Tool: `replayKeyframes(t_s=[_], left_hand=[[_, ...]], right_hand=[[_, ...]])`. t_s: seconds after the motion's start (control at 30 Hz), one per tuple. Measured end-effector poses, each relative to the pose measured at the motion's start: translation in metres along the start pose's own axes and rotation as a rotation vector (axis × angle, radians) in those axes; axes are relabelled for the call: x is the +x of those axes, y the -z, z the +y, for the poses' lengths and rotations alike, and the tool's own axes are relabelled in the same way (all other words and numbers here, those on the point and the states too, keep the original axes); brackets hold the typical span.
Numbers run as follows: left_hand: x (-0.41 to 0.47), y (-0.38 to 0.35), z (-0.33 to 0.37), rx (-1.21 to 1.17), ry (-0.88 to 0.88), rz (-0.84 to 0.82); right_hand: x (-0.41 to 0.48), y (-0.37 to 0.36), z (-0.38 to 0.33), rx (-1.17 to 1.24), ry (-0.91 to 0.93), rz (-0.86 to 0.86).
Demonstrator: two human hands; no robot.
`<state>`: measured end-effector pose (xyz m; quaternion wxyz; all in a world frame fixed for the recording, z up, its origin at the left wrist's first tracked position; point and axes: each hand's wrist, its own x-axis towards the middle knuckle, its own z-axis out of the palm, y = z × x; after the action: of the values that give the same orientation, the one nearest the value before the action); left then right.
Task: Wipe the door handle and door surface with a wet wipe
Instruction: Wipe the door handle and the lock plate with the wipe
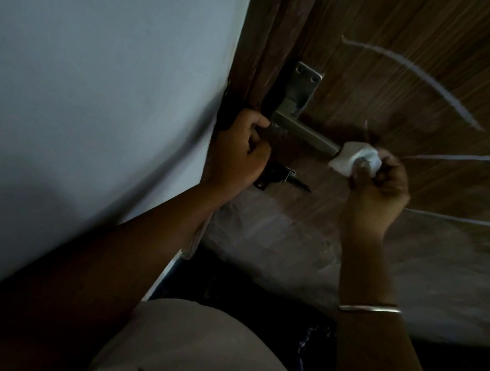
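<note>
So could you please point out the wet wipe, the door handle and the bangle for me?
wet wipe (347, 160), head view, on the bunched white middle.
door handle (305, 132), head view, on the lever's bare metal bar.
bangle (370, 309), head view, on the band across the right wrist.

The handle (304, 129) was a grey metal lever on a plate screwed near the door's edge, its bar running rightward. The wipe (350, 160) was white and bunched, wrapped over the lever's free tip. The door (410, 92) was brown woodgrain with pale curved lines.
</note>
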<state>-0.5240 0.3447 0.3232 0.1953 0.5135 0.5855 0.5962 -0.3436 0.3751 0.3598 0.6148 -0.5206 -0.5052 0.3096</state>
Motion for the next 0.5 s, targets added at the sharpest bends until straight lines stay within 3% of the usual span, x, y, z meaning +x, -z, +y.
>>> replayKeyframes(t_s=[0.1, 0.5], left_hand=[[-0.001, 0.0, -0.001, 0.018, -0.014, -0.009], [-0.004, -0.004, 0.001, 0.026, -0.032, -0.026]], right_hand=[[-0.01, -0.014, 0.004, 0.025, -0.096, -0.067], [-0.008, -0.024, 0.011, 0.154, -0.281, -0.001]])
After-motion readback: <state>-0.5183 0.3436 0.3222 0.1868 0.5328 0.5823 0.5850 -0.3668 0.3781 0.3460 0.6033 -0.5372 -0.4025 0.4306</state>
